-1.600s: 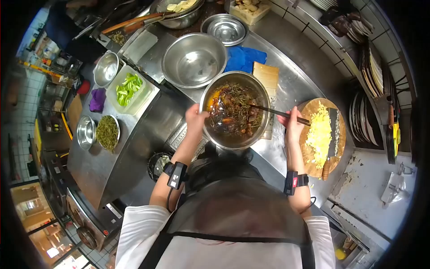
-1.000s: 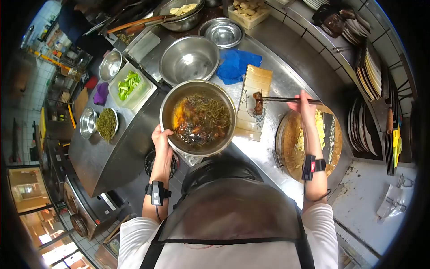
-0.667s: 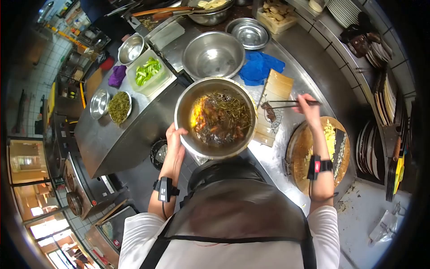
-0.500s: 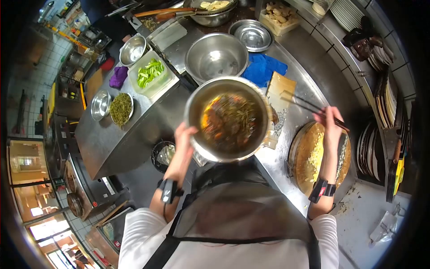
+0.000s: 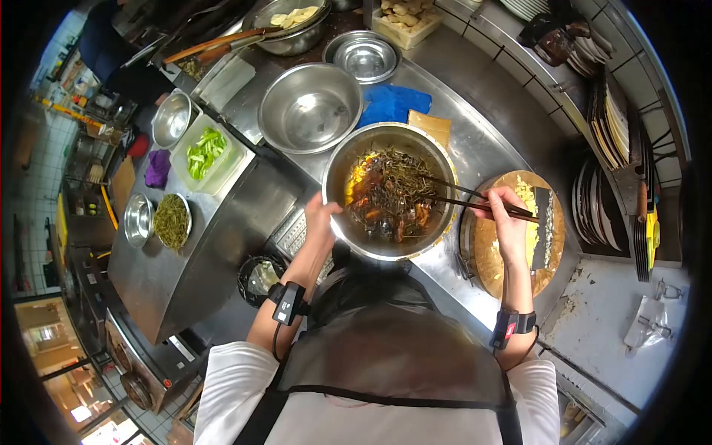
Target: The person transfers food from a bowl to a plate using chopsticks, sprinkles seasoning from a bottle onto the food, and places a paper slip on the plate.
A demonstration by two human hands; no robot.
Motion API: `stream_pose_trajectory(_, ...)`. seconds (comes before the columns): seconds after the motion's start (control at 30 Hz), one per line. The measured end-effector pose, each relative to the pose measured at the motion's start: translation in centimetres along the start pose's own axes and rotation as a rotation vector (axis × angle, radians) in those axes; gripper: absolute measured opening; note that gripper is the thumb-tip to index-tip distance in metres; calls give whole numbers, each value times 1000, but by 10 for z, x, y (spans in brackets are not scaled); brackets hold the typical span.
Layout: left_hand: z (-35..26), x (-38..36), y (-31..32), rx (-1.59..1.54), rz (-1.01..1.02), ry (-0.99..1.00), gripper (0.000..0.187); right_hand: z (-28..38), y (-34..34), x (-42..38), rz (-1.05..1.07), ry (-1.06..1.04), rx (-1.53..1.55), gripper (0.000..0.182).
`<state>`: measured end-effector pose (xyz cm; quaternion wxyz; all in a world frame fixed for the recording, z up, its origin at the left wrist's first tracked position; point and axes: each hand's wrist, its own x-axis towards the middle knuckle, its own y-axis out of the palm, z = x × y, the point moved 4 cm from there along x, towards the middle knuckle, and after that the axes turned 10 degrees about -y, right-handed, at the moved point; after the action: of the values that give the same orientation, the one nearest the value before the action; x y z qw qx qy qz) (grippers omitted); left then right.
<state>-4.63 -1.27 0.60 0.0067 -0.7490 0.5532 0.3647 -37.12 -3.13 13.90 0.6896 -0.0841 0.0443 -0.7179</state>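
While the left hand [image 5: 320, 213] clasps the bowl [image 5: 337, 174], the right hand [image 5: 508, 222] pinches chopsticks [image 5: 460, 196].

Bright light is seen from above; the steel shines, and the edges are bent and dark.

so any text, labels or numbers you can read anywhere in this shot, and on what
None can be read.
Red patch on the right wrist band: too small to read.
Red mark on the appliance at lower left: blurred.
Left wrist band: no legible marking.
Bowl, chopsticks, board: no text.
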Motion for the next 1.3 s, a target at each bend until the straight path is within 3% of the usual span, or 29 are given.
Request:
stream_pose_trajectory(0.17, -14, -12, 14, 29, 29, 54, 34, -13, 24, -1, -16, 22, 128, 14)
stream_pose_trajectory(0.3, -16, -15, 17, 21, 59, 42, 35, -19, 27, -8, -25, -123, -120, 13)
stream_pose_trajectory(0.5, -9, -5, 12, -8, 58, 45, 36, -49, 59, -1, -158, -105, 96, 16)
stream_pose_trajectory(0.53, -9, -4, 12, -4, 60, 48, 36, -52, 63, 2, -136, -135, 4, 17)
stream_pose_trajectory(0.77, -29, -1, 10, -23, 32, 43, 31, -28, 36, 16, -264, -186, 104, 19)
stream_pose_trajectory(0.87, -32, 3, 11, 7, 50, 54, 28, 6, 65, 2, 105, -157, 49, 10)
stream_pose_trajectory(0.97, -34, 7, 16, 55, 83, 68, 22, 26, 103, 5, 310, -643, -302, 8)
stream_pose_trajectory(1.07, -35, 9, 15, 55, 104, 75, 18, 18, 95, 15, 205, -590, -258, 4)
stream_pose_trajectory(1.17, -36, 9, 9, 77, 91, 88, 17, -7, 67, 15, 139, -42, 224, 13)
stream_pose_trajectory(1.3, -36, 1, 10, 57, 55, 87, 17, -19, 30, 20, -50, -58, -20, 15)
